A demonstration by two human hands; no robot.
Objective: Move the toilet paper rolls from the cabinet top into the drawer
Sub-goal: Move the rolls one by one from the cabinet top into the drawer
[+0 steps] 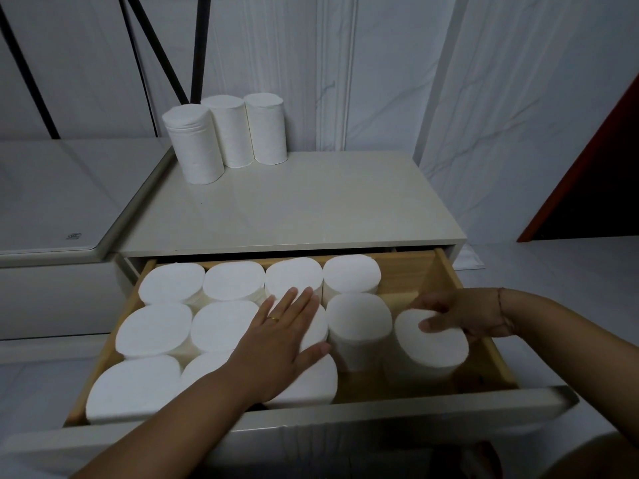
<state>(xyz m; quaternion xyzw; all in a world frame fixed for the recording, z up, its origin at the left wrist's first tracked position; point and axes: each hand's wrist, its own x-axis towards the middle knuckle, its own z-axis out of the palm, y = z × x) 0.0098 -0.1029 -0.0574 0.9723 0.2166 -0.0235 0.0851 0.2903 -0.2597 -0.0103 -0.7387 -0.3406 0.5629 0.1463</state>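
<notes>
The roll in my right hand stands upright at the drawer's right end, fingers curled round its top. My left hand is flat on the packed rolls, fingers straight. The three more rolls, upright too, sit back-left on the cabinet top, so lefty's closer imo.

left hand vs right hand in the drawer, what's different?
1. The left hand lies flat with straight fingers on the packed rolls; the right hand curls round a single roll.
2. The left hand is mid-drawer; the right hand is at the right end.
3. The left hand wears a ring; the right wrist has a thin band.
Both are inside the open drawer, touching white rolls.
</notes>
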